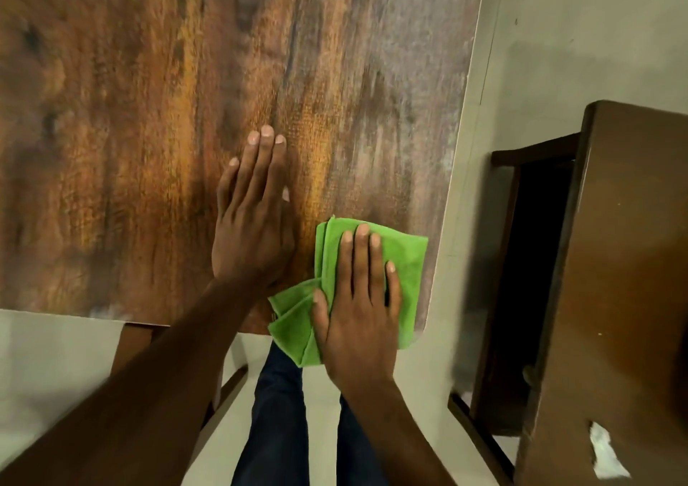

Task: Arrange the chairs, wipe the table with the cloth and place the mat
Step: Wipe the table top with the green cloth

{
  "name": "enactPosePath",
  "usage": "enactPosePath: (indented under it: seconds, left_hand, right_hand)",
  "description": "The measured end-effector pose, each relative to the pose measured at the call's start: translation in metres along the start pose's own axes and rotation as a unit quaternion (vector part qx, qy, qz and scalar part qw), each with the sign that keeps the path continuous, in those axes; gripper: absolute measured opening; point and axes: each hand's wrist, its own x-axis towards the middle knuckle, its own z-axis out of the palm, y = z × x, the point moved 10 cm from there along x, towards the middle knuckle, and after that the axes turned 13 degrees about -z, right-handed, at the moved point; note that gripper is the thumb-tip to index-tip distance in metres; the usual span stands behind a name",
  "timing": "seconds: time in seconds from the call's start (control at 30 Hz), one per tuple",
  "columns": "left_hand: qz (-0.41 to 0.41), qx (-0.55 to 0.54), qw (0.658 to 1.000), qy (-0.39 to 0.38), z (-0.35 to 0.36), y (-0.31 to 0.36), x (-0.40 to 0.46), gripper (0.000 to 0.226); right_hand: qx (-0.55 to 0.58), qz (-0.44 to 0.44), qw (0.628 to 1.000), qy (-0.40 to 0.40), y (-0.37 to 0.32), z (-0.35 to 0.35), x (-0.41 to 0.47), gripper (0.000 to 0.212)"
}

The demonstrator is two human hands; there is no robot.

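Right hand (359,299): flat, palm down on the green cloth (405,262), fingers straight and close together, thumb out to the left over the cloth's bunched folds. It presses the cloth; nothing is curled round it.

Left hand (251,221): flat, palm down on bare wood just left of the cloth, fingers straight and together, pointing away from the body. Holds nothing. The two hands lie side by side, near but not touching; the left one sits farther in from the edge.

Cloth: folded in several layers, lying at the near right corner of the worktop (130,113). Its lower folds hang past the near edge, and its right side reaches almost to the rounded corner.

Worktop: dark brown wood grain with orange streaks, paler and greyish toward the right edge. A thin light rim runs along the right side.

Below the near edge: the person's legs in dark blue trousers (275,411), standing on pale floor tiles (558,39).

Lower left, under the forearm: part of a brown wooden chair (130,340), tucked partly beneath the worktop's near edge.

Right side: a second brown wooden chair (625,262), standing apart from the worktop with a strip of floor between them. A torn white scrap (605,452) sticks to its surface near the bottom.
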Motion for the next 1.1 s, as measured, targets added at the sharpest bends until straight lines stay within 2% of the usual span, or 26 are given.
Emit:
enactPosePath:
  seconds: [0.23,0.33,0.43,0.5,0.67,0.77,0.83,0.9,1.03,1.1]
  left_hand:
    - [-0.005,-0.016,1.0,-0.005,0.002,-0.002,0.001,0.059]
    - [-0.006,-0.016,1.0,-0.006,0.001,-0.002,0.001,0.059]
    - [-0.008,-0.02,1.0,-0.006,-0.001,-0.002,0.0,0.058]
    - [-0.008,-0.02,1.0,-0.008,-0.002,-0.002,-0.001,0.058]
    - [-0.011,-0.022,1.0,-0.008,-0.007,0.0,-0.001,0.057]
    - [-0.009,-0.019,1.0,-0.003,-0.008,0.0,-0.002,0.057]
    - [-0.007,-0.022,1.0,-0.003,-0.006,0.0,-0.001,0.057]
    - [-0.004,-0.021,1.0,-0.003,-0.005,0.0,0.0,0.058]
    - [-0.002,-0.022,1.0,-0.007,-0.002,0.001,0.001,0.058]
    - [-0.005,-0.022,1.0,-0.01,-0.003,0.001,0.0,0.058]
  right_hand:
    - [-0.002,-0.001,1.0,0.007,0.048,-0.012,-0.006,0.072]
    - [-0.012,-0.008,0.999,0.031,0.064,-0.027,0.036,0.071]
    - [-0.025,0.017,0.997,0.072,0.08,-0.043,0.089,0.069]
    - [-0.032,0.034,0.996,0.078,0.081,-0.043,0.094,0.069]
    - [0.006,0.077,0.996,0.044,0.017,-0.013,0.024,0.075]
    - [0.043,0.056,0.997,0.021,-0.043,0.006,0.001,0.082]
    - [0.053,0.024,0.998,0.015,-0.05,0.011,-0.002,0.08]
    - [0.048,-0.008,0.999,0.009,-0.028,0.01,-0.007,0.076]
    - [0.006,0.007,1.0,-0.006,0.043,-0.002,-0.031,0.071]
    - [0.004,0.005,1.0,-0.007,0.056,-0.009,-0.029,0.072]
